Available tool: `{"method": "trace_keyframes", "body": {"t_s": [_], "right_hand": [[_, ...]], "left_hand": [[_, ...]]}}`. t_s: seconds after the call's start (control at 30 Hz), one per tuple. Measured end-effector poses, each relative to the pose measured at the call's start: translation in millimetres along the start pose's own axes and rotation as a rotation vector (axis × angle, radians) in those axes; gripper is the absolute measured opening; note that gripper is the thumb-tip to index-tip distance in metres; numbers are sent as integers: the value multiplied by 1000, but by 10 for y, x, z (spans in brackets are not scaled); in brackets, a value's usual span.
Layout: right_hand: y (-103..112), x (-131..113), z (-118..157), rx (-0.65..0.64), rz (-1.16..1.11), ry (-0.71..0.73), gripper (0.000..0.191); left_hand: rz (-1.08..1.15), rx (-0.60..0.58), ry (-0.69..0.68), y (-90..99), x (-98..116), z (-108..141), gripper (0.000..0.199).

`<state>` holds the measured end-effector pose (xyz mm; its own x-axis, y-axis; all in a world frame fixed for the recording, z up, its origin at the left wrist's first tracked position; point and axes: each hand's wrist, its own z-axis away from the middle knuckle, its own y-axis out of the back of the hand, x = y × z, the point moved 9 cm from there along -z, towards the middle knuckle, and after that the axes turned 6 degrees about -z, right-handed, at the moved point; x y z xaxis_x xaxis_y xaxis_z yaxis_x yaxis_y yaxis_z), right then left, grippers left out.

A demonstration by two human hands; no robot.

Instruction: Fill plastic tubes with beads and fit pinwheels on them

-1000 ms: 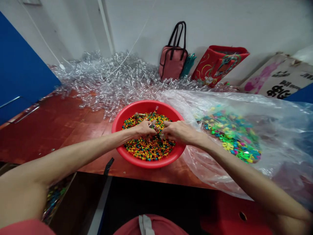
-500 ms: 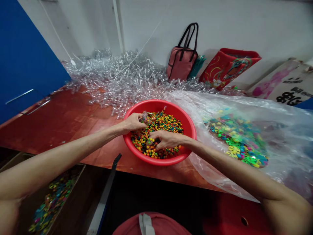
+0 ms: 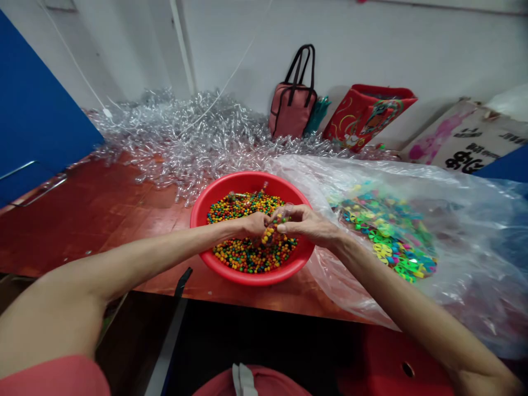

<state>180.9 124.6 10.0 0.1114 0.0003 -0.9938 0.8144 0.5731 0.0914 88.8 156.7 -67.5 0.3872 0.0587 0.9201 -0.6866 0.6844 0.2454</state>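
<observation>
Red basin [image 3: 256,278], multicoloured beads [image 3: 247,257] inside

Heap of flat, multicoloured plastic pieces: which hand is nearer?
Right. The right hand is left of the heap, over the right side of the round red basin; the left hand is farther left, near its middle.

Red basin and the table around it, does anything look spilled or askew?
The red bag at the back looks tilted, while the pink bag beside it stands nearly upright. Clear plastic pieces sprawl loose across the tabletop behind the red basin, in no visible container.
</observation>
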Motion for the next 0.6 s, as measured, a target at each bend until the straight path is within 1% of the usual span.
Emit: {"method": "trace_keyframes", "body": {"t_s": [0.07,0.13,0.2,0.27,0.3,0.33,0.37,0.4,0.43,0.47,0.5,0.53,0.6], "right_hand": [[10,-51,-10,-32,153,38,29],[-107,-68,-51,-94,446,56,19],[-339,-1,-119,-168,827,10,13],[-641,118,-194,-266,1162,-63,19],[-810,174,-228,-331,1263,-77,23],[-976,210,-260,-391,1310,-57,27],[-1119,240,-286,-449,1310,-21,28],[-1219,260,-309,-490,1266,20,26],[-1261,271,-332,-509,1185,54,24],[-1241,282,-359,-507,1076,71,23],[-1163,286,-395,-478,953,78,22],[-1034,279,-442,-422,830,84,21],[-683,240,-562,-254,621,107,18]], "left_hand": [[41,18,48,119,-19,69,18],[94,108,62,333,-22,198,22],[125,214,70,554,-30,361,27],[145,295,71,720,-40,525,28],[159,324,67,778,-44,600,28],[174,352,62,825,-50,668,28],[187,381,54,867,-54,729,27],[199,406,42,901,-58,783,27],[212,428,30,931,-63,827,26],[229,449,17,959,-67,864,26],[257,464,-3,985,-68,891,25],[294,472,-26,1009,-66,909,25],[382,467,-65,1042,-68,920,25]]}}
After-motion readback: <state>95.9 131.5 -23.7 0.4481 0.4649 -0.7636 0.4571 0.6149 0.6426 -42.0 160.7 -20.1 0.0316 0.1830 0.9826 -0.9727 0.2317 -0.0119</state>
